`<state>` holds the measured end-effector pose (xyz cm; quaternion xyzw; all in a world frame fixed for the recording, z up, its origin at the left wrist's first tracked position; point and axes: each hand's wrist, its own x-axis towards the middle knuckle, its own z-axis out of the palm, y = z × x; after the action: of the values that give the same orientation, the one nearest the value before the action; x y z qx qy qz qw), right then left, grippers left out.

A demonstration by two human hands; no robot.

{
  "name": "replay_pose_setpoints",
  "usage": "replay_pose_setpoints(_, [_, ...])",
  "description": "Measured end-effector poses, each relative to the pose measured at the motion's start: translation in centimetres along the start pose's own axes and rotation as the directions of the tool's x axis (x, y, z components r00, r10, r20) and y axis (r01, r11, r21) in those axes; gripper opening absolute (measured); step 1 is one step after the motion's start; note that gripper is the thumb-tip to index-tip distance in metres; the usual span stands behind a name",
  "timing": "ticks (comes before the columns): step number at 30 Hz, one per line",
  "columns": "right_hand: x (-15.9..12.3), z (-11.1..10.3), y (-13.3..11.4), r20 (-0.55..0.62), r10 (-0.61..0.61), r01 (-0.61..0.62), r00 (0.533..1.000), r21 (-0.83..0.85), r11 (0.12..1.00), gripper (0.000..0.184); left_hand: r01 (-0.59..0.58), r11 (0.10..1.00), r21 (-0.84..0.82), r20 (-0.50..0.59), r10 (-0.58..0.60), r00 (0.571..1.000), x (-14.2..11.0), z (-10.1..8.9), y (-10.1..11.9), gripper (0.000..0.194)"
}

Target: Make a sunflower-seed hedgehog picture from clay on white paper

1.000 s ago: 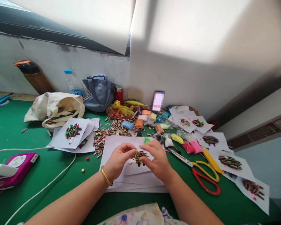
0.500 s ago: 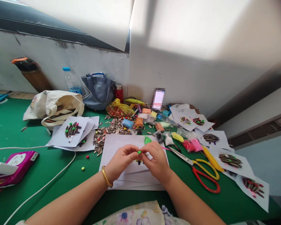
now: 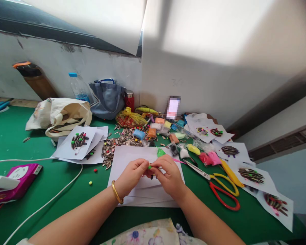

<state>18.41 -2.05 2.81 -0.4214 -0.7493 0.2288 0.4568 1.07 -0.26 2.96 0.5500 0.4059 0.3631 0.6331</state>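
Observation:
My left hand [image 3: 134, 174] and my right hand [image 3: 170, 175] meet over a stack of white paper [image 3: 122, 154]. A small piece of green modelling clay [image 3: 150, 167] is pinched between the fingertips of both. Beneath my fingers lies a partly made picture, mostly hidden, with a dark bit showing. Just beyond my right hand a larger lump of green clay [image 3: 160, 152] rests on the paper's far edge. Scissors [image 3: 210, 177] with red and yellow handles lie open to the right of that hand.
Sunflower seeds [image 3: 124, 137] and bagged clay [image 3: 152, 132] spread behind the paper. Finished seed pictures lie at left [image 3: 79, 143] and right [image 3: 251, 173]. A white cable [image 3: 66, 190] crosses the left side. Bags, bottles and a phone [image 3: 172, 108] stand along the wall.
My left fingers have curled further round the green clay, so less of it shows. Both hands have shifted slightly to the left; the things on the table stay put.

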Motion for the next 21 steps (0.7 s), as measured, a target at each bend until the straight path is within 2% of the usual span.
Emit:
replay_pose_setpoints(5, [-0.06, -0.01, -0.14, -0.011, 0.031, -0.03, 0.999, 0.077, 0.997, 0.014, -0.017, 0.996, -0.09, 0.051, 0.022, 0.998, -0.04, -0.07, -0.19, 0.031])
replay_pose_setpoints(9, [-0.12, 0.13, -0.19, 0.028, 0.042, -0.046, 0.999, 0.17, 0.984, 0.022, -0.046, 0.994, -0.098, 0.033, 0.05, 0.998, -0.1, -0.09, -0.18, 0.029])
replay_pose_setpoints(12, [-0.16, 0.2, -0.24, 0.016, 0.073, -0.075, 0.997, 0.198, 0.977, 0.02, -0.068, 0.994, -0.091, 0.036, 0.071, 0.997, -0.17, -0.07, -0.06, 0.029])
replay_pose_setpoints(15, [-0.19, 0.21, -0.34, -0.022, 0.047, -0.041, 0.999, 0.203, 0.978, 0.015, -0.05, 0.996, -0.077, 0.057, 0.054, 0.997, -0.22, -0.01, 0.07, 0.028])
replay_pose_setpoints(17, [-0.23, 0.21, -0.38, -0.033, 0.03, -0.023, 0.999, 0.188, 0.982, 0.018, -0.038, 0.996, -0.077, 0.059, 0.043, 0.997, -0.25, 0.03, 0.14, 0.028])
replay_pose_setpoints(21, [-0.39, 0.19, -0.39, 0.044, -0.001, -0.003, 0.999, 0.108, 0.994, 0.028, -0.03, 0.995, -0.096, 0.038, 0.034, 0.999, -0.27, 0.01, 0.09, 0.027])
